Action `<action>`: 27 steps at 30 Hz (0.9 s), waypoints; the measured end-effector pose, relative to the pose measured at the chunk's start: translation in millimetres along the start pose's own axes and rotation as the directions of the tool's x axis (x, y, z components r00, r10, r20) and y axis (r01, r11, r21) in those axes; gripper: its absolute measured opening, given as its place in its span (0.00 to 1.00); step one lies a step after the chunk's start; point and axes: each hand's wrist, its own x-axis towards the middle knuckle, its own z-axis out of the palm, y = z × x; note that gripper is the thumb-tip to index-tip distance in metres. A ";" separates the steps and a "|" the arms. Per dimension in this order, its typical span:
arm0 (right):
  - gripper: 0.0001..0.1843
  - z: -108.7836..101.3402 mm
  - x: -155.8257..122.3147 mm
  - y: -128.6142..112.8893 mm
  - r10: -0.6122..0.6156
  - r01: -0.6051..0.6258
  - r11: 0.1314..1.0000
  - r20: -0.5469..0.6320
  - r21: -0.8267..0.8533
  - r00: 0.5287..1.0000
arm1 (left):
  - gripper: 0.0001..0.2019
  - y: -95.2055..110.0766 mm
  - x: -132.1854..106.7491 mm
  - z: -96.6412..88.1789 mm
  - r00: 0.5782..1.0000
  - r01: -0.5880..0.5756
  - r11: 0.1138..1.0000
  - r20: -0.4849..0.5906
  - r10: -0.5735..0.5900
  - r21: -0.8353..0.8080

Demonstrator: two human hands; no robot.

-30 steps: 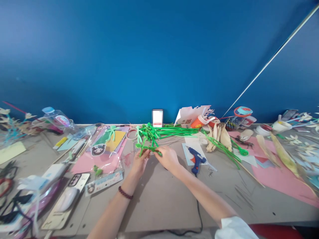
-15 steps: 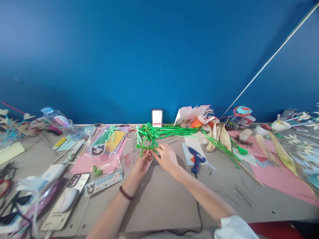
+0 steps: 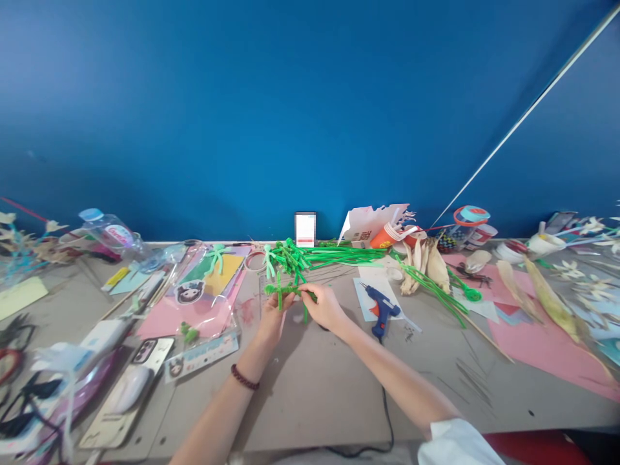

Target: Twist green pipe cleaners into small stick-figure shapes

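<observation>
Between my two hands, just above the table, is a green pipe cleaner piece (image 3: 279, 290) with short arms crossing and sticking out. My left hand (image 3: 276, 316) pinches it from below, fingers closed. At its right part, the thumb and fingers of my right hand (image 3: 325, 306) are closed on the same piece, and a green end hangs down between the hands. Just behind lies a heap of bent green pipe cleaners (image 3: 290, 256), with long straight pipe cleaners (image 3: 343, 256) running to the right. A blue glue gun (image 3: 385, 311) rests to the right of my right hand.
Left are pink paper (image 3: 159, 320) under a clear bag, a phone (image 3: 128, 394) and a plastic bottle (image 3: 113, 232). Dried husks (image 3: 438, 268), more green stems (image 3: 431, 287) and paper cups (image 3: 386, 236) lie right. A small screen (image 3: 305, 230) leans against the blue wall.
My right hand has shifted slightly down and right along the green piece. The piece has turned a little, and a hanging green end now shows between my hands.
</observation>
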 end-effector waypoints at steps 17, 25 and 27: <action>0.12 5.6 3.8 -0.6 0.427 -0.419 0.712 0.126 0.564 0.895 | 0.11 14.8 -11.3 12.6 0.996 -0.090 0.984 -0.009 0.093 0.155; 0.13 6.2 5.2 -1.6 0.470 -0.472 0.592 0.196 0.653 0.861 | 0.14 13.5 -11.6 17.9 0.996 -0.029 1.000 -0.089 0.028 -0.010; 0.12 6.4 5.3 -1.7 0.477 -0.481 0.568 0.209 0.668 0.854 | 0.14 13.7 -12.0 16.7 0.996 -0.008 1.000 -0.088 0.008 -0.006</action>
